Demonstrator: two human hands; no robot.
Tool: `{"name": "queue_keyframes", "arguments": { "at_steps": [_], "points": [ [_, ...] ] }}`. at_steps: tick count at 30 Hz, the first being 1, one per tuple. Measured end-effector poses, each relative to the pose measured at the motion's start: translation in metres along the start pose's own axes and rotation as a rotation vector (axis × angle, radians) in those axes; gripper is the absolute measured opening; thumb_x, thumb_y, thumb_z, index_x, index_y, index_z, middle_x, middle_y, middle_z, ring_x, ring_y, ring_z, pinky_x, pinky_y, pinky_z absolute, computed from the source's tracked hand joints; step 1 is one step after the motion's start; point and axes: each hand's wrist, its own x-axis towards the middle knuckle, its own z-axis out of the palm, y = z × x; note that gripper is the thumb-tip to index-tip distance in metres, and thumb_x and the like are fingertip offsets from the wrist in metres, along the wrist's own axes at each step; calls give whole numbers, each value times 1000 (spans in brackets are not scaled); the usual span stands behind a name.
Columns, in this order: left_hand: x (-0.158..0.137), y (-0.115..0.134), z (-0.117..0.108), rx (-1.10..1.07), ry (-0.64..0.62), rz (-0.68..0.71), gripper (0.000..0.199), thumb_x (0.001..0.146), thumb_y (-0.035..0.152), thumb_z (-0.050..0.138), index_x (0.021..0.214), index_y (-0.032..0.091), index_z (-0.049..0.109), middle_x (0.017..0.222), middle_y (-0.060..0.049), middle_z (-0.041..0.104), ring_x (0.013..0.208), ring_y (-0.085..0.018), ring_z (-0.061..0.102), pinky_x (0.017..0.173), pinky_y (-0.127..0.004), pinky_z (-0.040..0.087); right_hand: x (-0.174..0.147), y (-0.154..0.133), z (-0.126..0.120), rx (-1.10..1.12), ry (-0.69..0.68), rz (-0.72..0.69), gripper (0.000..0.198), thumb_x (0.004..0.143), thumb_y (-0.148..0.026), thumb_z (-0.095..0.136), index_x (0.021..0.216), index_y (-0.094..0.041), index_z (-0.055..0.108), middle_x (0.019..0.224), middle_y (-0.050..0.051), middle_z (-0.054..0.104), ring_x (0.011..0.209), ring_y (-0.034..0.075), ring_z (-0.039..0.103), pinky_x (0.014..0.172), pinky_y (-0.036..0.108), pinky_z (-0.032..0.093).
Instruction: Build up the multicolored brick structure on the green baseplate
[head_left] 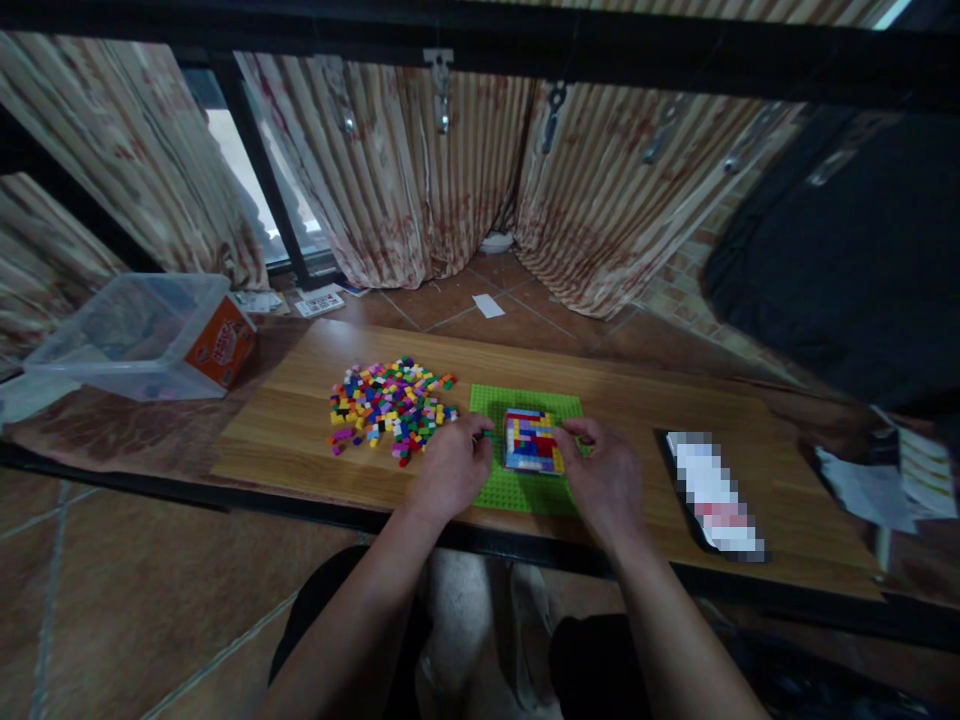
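A flat, rectangular block of toy bricks (532, 441), in rows of yellow, red, blue, white and lilac, sits on a green studded baseplate (495, 494). My left hand (456, 462) is over the baseplate's left edge, thumb and fingers pinched together. A small dark green piece seems to show at its fingertips, too small to make out surely. On the other side, my right hand (606, 474) has its thumb and forefinger curled against the block's right edge. Left of the baseplate lies a loose pile of coloured toy bricks (390, 400), close to my left hand.
All this is on a low wooden table (277, 440). A phone (712, 492) with a blurred-out screen lies at the right. On the far left stands a clear plastic box (127, 345) with an orange label. Papers (870, 485) lie beyond the table's right end; curtains (420, 180) hang behind.
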Motion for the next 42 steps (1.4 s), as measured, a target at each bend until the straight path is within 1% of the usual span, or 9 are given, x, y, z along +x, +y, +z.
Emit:
{"name": "queue_keyframes", "arguments": {
  "at_steps": [5,13,19,21,24,27,31,37,42],
  "points": [
    [0,-1,1,-4,-5,3,30,83,12,53,108,16,70,87,-7,75,77,-19,70,74,-30,54,-2,6,19,-105,7,-19,57,90,-51,48,125,-6,58,120,26,61,115,37,52,93,53,43],
    [1,-2,2,-62,1,2,29,83,11,53,105,16,71,89,-7,75,78,-19,69,76,-31,53,-4,10,35,-18,-65,68,56,92,-52,47,132,-13,53,127,23,59,121,35,52,95,51,43],
    [3,-7,5,-261,-17,28,27,81,8,54,101,16,71,90,-6,74,85,-19,69,79,-30,53,-5,10,38,22,-74,114,58,91,-52,48,134,-14,52,127,22,61,121,35,55,96,53,42],
    [4,-10,8,-328,-28,22,27,79,7,55,99,16,71,88,-6,74,84,-18,68,79,-29,53,-6,9,37,34,-68,127,59,90,-53,50,132,-12,53,125,23,62,119,36,55,96,54,42],
    [5,-11,12,-424,-43,6,26,78,7,55,97,16,71,86,-5,73,79,-17,67,74,-28,52,-6,3,31,77,19,89,55,91,-52,49,128,-11,56,123,22,62,117,34,56,96,54,43],
    [5,-9,13,-519,-60,0,24,78,7,56,93,16,71,85,-4,73,76,-16,66,71,-27,52,-8,-9,19,165,89,-84,42,95,-45,45,119,-16,63,118,16,64,115,28,57,99,49,43],
    [4,-1,12,-588,-70,-8,21,78,8,58,95,15,70,86,-4,73,76,-15,67,72,-26,53,-11,-25,9,286,8,-240,27,95,-38,51,104,-21,70,109,10,66,105,24,59,94,43,47],
    [2,5,12,-588,-43,21,20,79,9,57,94,14,69,86,-4,73,77,-13,66,73,-24,52,-12,-32,11,344,-74,-264,21,94,-30,52,92,-24,72,98,6,69,96,22,61,89,40,48],
    [0,8,19,-599,22,-14,17,77,11,58,89,15,69,82,-3,73,72,-12,66,70,-23,53,-16,-36,15,327,-26,-215,21,93,-28,51,88,-22,70,92,7,69,92,23,61,84,39,48]
  ]
}}
